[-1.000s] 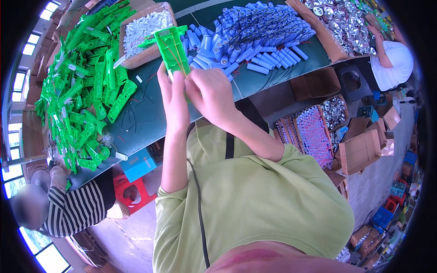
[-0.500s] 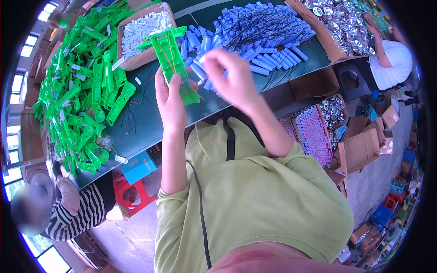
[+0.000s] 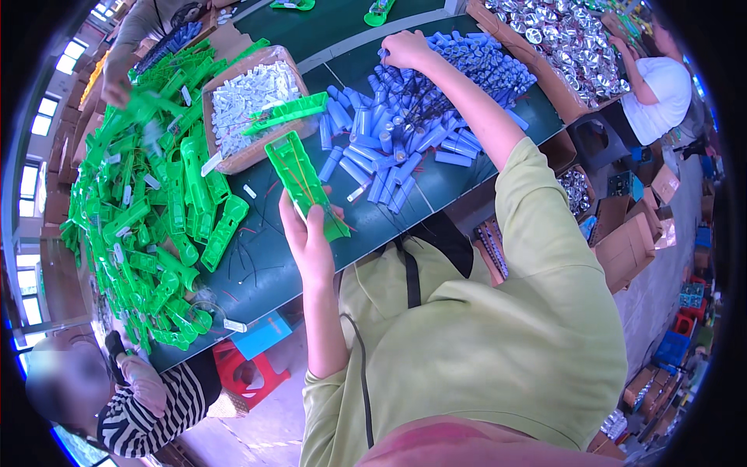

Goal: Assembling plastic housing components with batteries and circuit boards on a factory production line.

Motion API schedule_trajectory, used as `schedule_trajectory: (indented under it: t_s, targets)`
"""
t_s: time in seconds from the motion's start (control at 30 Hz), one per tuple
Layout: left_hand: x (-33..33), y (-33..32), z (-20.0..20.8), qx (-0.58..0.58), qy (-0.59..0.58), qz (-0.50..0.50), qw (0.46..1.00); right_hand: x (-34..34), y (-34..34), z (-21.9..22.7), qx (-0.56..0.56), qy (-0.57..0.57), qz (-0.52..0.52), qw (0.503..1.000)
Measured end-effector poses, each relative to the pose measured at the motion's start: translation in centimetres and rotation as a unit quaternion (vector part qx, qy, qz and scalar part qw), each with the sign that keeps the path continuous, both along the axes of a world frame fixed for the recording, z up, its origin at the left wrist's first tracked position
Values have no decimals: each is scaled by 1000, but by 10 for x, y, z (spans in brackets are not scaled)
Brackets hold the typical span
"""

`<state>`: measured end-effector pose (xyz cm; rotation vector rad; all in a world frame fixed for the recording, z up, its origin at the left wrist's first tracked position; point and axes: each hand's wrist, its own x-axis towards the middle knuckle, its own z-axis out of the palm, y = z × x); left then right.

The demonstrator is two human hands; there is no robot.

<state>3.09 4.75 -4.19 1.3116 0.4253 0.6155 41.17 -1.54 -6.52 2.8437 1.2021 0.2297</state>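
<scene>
My left hand [image 3: 310, 237] grips a long green plastic housing [image 3: 299, 175], its open side up, with thin orange and red wires inside. My thumb presses on its lower end. A second green piece [image 3: 289, 114] lies across the box of white parts, just beyond the housing's upper end. My right hand [image 3: 406, 51] reaches to the far left part of a heap of blue cylindrical batteries [image 3: 459, 78] with black wires. Its fingers curl down onto the heap, and what they pinch is hidden.
A cardboard box [image 3: 253, 162] holds small white parts. A large pile of green housings [image 3: 167, 226] covers the table's left side. Shiny reflector cups [image 3: 560, 47] fill a box at right. One person's arm [image 3: 120, 66] reaches over the green pile; other people sit left and right.
My right hand has moved from beside the green housing out to the blue batteries. My left hand, still holding the housing, sits lower in view. A person's arm now shows at the upper left.
</scene>
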Motion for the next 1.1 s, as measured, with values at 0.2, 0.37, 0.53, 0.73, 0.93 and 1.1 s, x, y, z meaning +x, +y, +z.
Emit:
schedule_trajectory:
  t_s: [0.2,0.37,0.53,0.73,0.93,1.1]
  targets:
    - [2,8,-4,-7,13,-17,1000,14,-14,-6,306,-37,151,939]
    - [10,2,6,-14,0,-26,1000,-92,-30,87,385,146,99,906]
    - [19,-6,18,-2,-51,-45,998,-208,-35,94,495,305,266,769]
    - [16,-25,24,56,-48,-15,997,-252,-30,72,543,272,252,754]
    - [10,-33,31,153,-13,7,988,-261,-25,70,564,162,234,775]
    - [8,-33,28,131,-11,0,991,-266,-19,64,567,171,221,775]
